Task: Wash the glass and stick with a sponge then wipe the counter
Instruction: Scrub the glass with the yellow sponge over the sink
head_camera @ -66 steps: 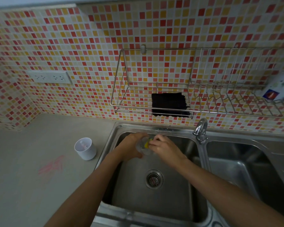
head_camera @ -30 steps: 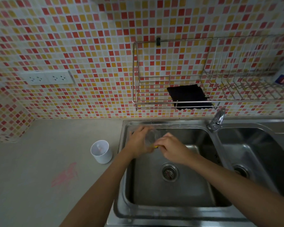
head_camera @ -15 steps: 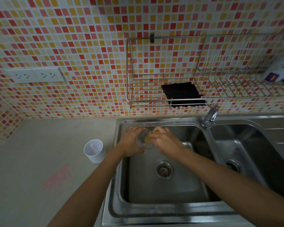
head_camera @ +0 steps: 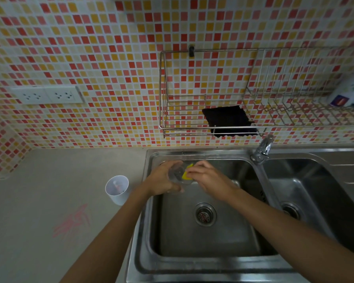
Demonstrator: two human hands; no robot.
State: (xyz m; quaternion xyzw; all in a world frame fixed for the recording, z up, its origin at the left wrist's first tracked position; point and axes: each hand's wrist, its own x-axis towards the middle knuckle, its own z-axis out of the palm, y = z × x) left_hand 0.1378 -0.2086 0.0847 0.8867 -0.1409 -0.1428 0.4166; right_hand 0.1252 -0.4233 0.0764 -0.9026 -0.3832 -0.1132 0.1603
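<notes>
wall: small mosaic tiles (head_camera: 114, 58) in red, pink, yellow, white | socket: white double outlet (head_camera: 47, 95) at left | rack: steel wire rack (head_camera: 274, 111) mounted on wall, dark cloth (head_camera: 229, 120) lying in it | bench: pale grey bench (head_camera: 39, 180) meeting tiled corner at left | light: dim, even

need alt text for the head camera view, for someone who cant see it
Over the left basin of a steel double sink, the left hand holds a clear glass while the right hand presses a yellow sponge into it. A white cup and pink smear are on the counter to the left.
</notes>
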